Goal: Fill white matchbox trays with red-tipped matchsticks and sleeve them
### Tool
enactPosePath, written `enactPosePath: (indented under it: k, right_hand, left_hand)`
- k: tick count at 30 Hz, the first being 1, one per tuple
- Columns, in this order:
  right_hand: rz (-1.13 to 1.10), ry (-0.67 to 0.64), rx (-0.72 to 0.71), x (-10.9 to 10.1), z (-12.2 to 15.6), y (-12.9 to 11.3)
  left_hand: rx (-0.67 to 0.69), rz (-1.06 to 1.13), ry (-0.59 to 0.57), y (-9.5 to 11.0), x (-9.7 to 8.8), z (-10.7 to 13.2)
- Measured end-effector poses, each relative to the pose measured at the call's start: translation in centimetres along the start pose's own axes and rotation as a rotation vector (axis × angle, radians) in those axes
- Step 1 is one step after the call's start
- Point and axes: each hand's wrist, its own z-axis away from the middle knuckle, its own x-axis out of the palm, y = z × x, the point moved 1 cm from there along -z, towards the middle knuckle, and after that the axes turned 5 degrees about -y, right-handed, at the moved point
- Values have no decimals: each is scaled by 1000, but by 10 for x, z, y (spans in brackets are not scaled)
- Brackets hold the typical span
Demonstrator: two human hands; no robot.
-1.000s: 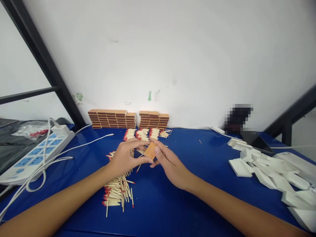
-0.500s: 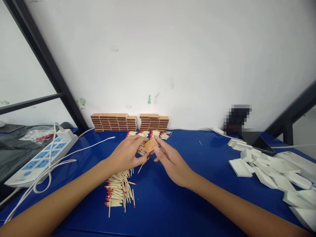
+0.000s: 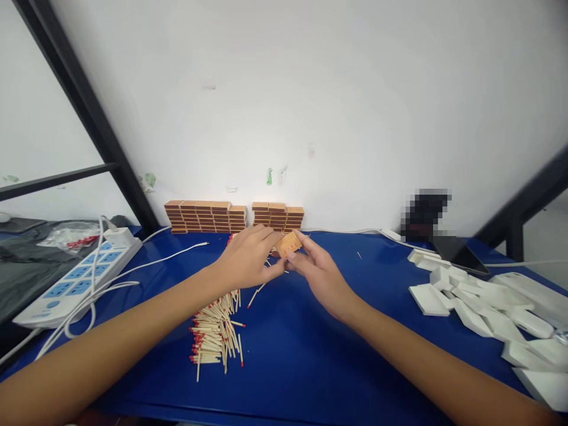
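Both of my hands hold one small orange matchbox (image 3: 289, 243) above the blue table (image 3: 310, 355). My left hand (image 3: 248, 257) pinches its left side with curled fingers. My right hand (image 3: 317, 272) grips its right side between thumb and fingers. Red-tipped matches lie in a heap (image 3: 217, 331) near my left forearm, and more matches are partly hidden behind my hands. Two stacks of matchboxes (image 3: 204, 216) (image 3: 277, 216) stand against the white wall just beyond my hands.
A white and blue power strip (image 3: 80, 275) with white cables (image 3: 106, 284) lies at the left. White plastic boxes (image 3: 483, 307) are scattered at the right, beside a dark tablet (image 3: 459, 254). A clear bag with red bits (image 3: 71, 236) sits far left.
Both hands have carried the matchbox away from me, toward the stacks at the wall. The match heap stays where it was.
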Motion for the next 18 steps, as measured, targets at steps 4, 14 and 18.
enactPosePath:
  k: [4, 14, 18]
  right_hand:
    - [-20, -48, 21, 2, 2, -2]
    - [417, 116, -50, -20, -12, 18]
    - [584, 101, -211, -30, -15, 18]
  left_hand:
    - [0, -52, -27, -1, 2, -3]
    - [-135, -232, -108, -127, -22, -28]
    - [-184, -290, -109, -164, -18, -32]
